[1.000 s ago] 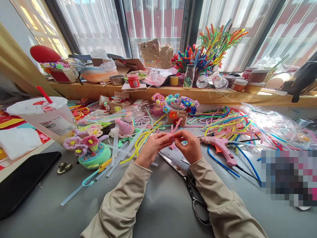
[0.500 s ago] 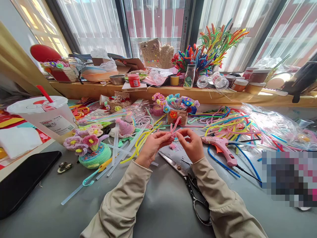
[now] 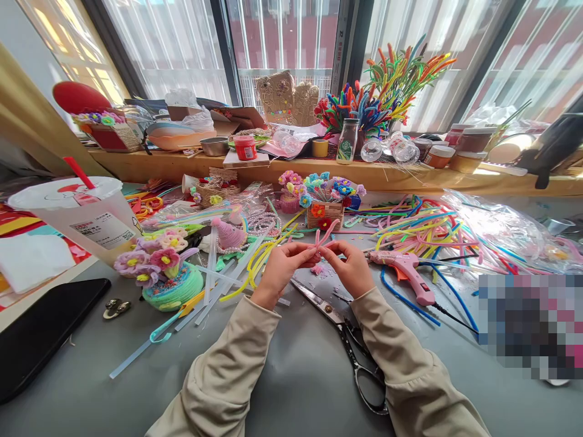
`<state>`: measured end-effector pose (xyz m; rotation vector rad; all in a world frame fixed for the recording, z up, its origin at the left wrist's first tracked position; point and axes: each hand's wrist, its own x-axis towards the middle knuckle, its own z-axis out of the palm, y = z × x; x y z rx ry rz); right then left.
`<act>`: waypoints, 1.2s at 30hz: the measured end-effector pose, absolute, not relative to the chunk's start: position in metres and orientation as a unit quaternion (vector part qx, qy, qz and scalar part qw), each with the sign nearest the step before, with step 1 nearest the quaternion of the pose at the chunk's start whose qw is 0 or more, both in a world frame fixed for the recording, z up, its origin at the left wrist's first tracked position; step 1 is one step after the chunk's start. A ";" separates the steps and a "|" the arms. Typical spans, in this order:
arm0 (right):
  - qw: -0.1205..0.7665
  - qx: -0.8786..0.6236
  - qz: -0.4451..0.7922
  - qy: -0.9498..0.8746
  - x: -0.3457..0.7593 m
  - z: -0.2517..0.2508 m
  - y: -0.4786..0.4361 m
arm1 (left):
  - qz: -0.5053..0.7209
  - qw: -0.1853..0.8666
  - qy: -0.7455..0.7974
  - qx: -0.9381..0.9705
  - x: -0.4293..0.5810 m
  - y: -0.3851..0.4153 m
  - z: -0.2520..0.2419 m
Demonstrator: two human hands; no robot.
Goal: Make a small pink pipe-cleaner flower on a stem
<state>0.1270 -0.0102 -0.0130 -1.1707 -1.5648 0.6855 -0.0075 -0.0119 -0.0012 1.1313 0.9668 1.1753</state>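
Observation:
My left hand (image 3: 283, 268) and my right hand (image 3: 352, 267) meet above the grey table, both pinching a short pink pipe cleaner (image 3: 324, 235) whose two ends stick up between the fingertips. A small pink fuzzy scrap (image 3: 317, 269) lies on the table just below the hands. Large scissors (image 3: 347, 337) lie under my right wrist. A pink glue gun (image 3: 404, 269) rests just right of my right hand.
A pile of coloured pipe cleaners (image 3: 423, 230) spreads to the right. A small basket of pipe-cleaner flowers (image 3: 324, 206) stands behind the hands. At left are a drink cup (image 3: 86, 215), a green yarn flower pot (image 3: 169, 273), a black phone (image 3: 40, 331) and clear glue sticks (image 3: 212, 273).
My hands have stayed in place, working the pink pipe cleaner; its upright ends have tilted slightly to the right and the fingertips have closed together again.

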 end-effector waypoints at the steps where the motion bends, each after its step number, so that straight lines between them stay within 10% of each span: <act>1: 0.507 -0.485 0.298 -0.647 0.127 -0.014 -0.010 | 0.502 0.575 0.417 0.494 -0.007 -0.012 -0.001; 15: 0.492 -0.440 0.544 -0.518 0.128 -0.012 -0.010 | 0.501 0.563 0.405 0.517 -0.008 -0.013 0.002; 25: 0.527 -0.437 0.077 -0.725 0.131 -0.009 -0.015 | 0.499 0.658 0.382 0.416 -0.011 -0.012 0.002; 36: 0.468 -0.408 -0.073 -0.781 0.132 -0.011 -0.016 | 0.489 0.666 0.378 0.417 -0.012 -0.012 0.001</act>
